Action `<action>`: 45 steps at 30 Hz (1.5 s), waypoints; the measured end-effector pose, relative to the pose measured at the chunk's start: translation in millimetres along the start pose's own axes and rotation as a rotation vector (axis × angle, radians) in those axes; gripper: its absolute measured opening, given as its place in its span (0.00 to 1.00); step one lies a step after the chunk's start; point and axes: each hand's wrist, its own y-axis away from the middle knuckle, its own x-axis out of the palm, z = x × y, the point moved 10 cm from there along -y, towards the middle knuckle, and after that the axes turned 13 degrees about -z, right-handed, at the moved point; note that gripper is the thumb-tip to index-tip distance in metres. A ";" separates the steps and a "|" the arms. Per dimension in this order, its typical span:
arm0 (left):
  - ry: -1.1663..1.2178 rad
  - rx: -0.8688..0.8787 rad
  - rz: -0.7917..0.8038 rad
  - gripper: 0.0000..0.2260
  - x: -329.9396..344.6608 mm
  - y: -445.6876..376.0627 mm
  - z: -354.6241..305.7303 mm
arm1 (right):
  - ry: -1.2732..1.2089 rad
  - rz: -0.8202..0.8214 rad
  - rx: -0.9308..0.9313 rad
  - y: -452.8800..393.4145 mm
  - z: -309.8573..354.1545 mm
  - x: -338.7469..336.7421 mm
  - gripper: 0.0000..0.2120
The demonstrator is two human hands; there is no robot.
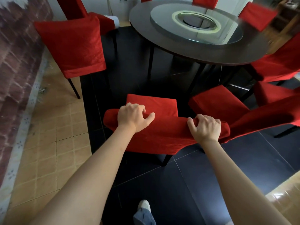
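the left hand [133,117] and right hand [205,129] each grip the top of a red fabric-covered dining chair [152,103], near the round dark desk [178,51]; its loose cover [159,138] may slip if pulled.

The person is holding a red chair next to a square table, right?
Not quite. The table is round, not square, as the head view shows. The rest is right: the person holds a red chair next to it.
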 end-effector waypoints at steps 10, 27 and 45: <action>-0.044 0.011 0.020 0.25 3.5 19.4 7.2 | -0.035 -0.015 0.002 17.6 3.5 -2.0 0.31; -0.020 -0.018 0.026 0.20 3.8 14.5 9.6 | -0.072 0.011 -0.033 13.4 5.1 1.2 0.30; -0.106 0.055 0.039 0.24 63.3 -99.4 2.8 | -0.033 0.029 -0.018 -88.4 11.8 55.3 0.30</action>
